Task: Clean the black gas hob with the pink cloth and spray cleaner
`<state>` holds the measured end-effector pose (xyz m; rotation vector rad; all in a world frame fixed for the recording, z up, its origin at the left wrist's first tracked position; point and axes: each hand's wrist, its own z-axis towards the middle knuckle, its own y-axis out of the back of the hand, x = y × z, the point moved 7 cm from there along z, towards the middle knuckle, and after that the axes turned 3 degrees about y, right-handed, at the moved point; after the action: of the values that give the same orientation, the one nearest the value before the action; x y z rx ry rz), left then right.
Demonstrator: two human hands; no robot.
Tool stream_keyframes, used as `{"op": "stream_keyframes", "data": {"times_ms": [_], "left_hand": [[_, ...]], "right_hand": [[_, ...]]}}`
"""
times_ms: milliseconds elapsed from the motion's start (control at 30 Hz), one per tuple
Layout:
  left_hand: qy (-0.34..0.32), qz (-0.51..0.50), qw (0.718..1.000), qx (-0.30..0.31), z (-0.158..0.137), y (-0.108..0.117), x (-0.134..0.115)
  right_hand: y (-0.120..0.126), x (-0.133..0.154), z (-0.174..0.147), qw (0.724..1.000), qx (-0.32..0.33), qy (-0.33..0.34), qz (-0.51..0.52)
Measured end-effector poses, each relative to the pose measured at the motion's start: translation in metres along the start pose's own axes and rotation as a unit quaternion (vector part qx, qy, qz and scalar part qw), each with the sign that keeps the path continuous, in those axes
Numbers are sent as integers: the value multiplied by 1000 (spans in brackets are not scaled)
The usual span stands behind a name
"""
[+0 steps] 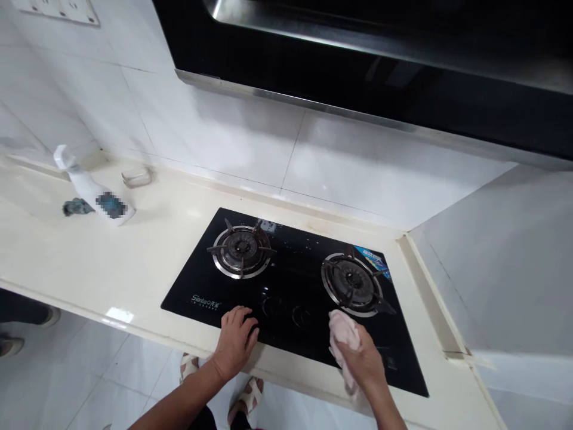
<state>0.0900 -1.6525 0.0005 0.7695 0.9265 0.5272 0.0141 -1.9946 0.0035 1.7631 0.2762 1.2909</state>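
A black glass gas stove (290,251) with two burners is set into the pale countertop. My right hand (367,361) grips a light pink cloth (344,334), which touches the glass just in front of the right burner (353,280). Part of the cloth hangs toward the counter's front edge. At the stove's front edge, left of the knobs (286,310), my left hand (236,337) rests with its fingers spread and holds nothing. Farther left sits the left burner (242,248), behind that hand. Small light specks dot the glass between the burners.
On the countertop (156,239) at left, a white spray bottle (96,191) stands near a dark crumpled item (77,207) and a small clear object (136,177). A black range hood (358,77) overhangs the stove. Another person's shoes (11,346) show at lower left.
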Motion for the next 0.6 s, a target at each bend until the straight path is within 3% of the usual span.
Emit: {"op": "stream_keyframes", "data": {"times_ms": [67,133,267,367,500,600], "left_hand": [[3,-1,1000,2,0,0,0],[7,-1,1000,7,0,-1,0],[3,2,1000,10,0,0,-1],[1,-2,1000,8,0,1,-1],[8,-7,1000,0,0,1,0],[6,-11,1000,-1,0,2,-1]], "right_hand": [[10,12,5,1000,-21,-1,-3],[7,41,12,999,-33,38,-11],[-34,80,18,993,46,100,-49],[-41,66,11,989,53,115,-71],[-9,26,-4,988,60,78,-119],[11,36,-8,993,78,72,-55]]}}
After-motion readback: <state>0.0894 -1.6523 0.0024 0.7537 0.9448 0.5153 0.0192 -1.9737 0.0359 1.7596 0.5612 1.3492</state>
